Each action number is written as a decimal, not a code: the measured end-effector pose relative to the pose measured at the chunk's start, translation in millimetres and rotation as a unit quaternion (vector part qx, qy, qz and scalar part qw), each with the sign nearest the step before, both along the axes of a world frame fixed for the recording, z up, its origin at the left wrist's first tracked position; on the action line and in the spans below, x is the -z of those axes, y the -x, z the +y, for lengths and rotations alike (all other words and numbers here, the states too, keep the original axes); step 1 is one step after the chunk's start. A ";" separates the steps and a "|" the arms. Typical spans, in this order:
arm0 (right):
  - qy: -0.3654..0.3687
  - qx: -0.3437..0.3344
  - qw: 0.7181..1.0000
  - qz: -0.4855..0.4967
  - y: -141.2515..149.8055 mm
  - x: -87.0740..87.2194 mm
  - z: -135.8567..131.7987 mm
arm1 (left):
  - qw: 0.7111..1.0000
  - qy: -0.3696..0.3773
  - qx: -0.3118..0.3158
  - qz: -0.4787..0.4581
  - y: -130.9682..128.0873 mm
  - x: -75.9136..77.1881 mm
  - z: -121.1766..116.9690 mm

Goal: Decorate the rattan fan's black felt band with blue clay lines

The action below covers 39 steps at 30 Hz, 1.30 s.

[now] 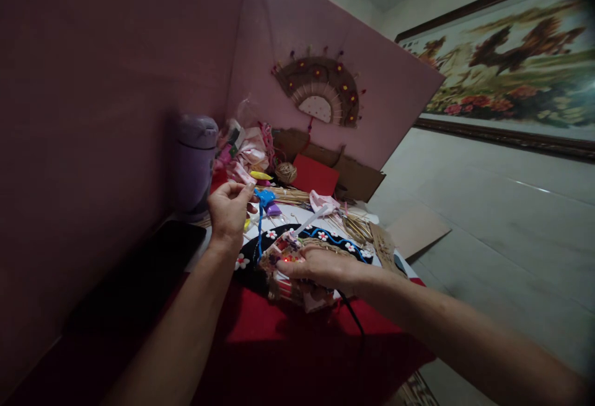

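Over the black fan (248, 249), a blue strand (260, 232) hangs at ten o'clock
The person's left hand (227, 209) pinches its upper end, thumb against forefinger; the right hand (323, 265) lies across the fan's middle toward three o'clock, thumb stretched out, its other fingers too shadowed to tell whether they grip; farther out at ten o'clock stands a purple flask (195, 167)

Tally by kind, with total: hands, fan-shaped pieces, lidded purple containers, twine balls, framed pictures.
Hands: 2 (left hand, right hand)
Fan-shaped pieces: 2 (black fan, brown wall fan)
Lidded purple container: 1
Twine ball: 1
Framed picture: 1
Total: 7
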State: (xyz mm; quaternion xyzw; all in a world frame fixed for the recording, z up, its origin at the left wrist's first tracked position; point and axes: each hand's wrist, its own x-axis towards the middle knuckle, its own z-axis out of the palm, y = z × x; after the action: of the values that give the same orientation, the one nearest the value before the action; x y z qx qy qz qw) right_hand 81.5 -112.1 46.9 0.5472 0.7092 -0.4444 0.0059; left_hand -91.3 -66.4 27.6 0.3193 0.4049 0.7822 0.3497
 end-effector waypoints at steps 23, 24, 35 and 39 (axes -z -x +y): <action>0.063 0.001 0.998 0.006 -10.4 4.3 -12.5 | 1.000 -0.007 0.005 -0.012 -0.4 0.4 1.6; 0.063 0.000 0.998 0.008 -10.3 4.1 -12.5 | 1.000 -0.006 0.005 -0.012 -0.3 0.3 1.6; 0.060 0.006 0.997 0.039 -1.9 4.4 -7.7 | 1.000 0.004 0.001 -0.011 0.5 0.5 1.6; 0.060 0.004 0.997 0.040 -1.6 4.2 -8.9 | 1.000 -0.004 0.004 -0.012 0.3 0.4 1.8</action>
State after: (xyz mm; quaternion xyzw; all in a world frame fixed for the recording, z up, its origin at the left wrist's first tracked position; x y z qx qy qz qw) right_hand 83.1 -121.0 42.7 0.5305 0.6788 -0.5077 0.0083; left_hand -91.6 -64.6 27.2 0.3125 0.3960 0.7865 0.3562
